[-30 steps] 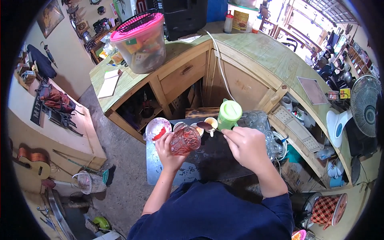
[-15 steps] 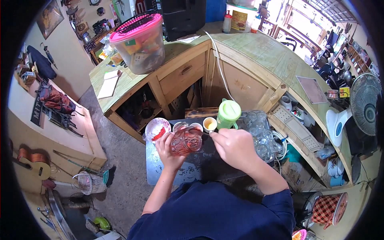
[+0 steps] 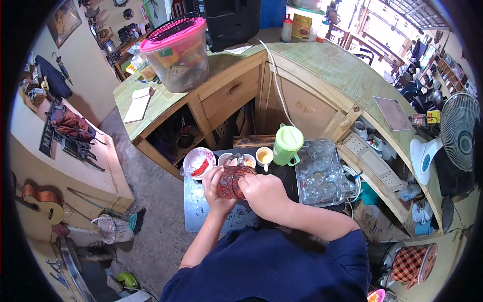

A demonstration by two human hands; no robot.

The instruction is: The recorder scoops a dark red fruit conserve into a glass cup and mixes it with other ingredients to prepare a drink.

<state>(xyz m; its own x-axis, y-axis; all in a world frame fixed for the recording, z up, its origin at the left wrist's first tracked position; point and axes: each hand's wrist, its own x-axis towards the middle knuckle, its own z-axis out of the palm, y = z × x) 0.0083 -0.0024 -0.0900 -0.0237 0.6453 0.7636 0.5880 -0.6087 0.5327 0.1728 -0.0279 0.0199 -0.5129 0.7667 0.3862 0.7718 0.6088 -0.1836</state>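
Glass [image 3: 230, 182] tilts, clamped in left hand [image 3: 215, 190], with right hand [image 3: 265, 195], grip unclear, at its mouth.

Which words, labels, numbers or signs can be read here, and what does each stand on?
Dark sign at left: pale letters, not copied here.
Lettering at top edge: cut off.
Container with brown label: print too small to read.
Packages in pink-lidded bucket: too blurred to read.
Yellow box at right: too small to read.
Reddish glass vessel: no lettering visible.
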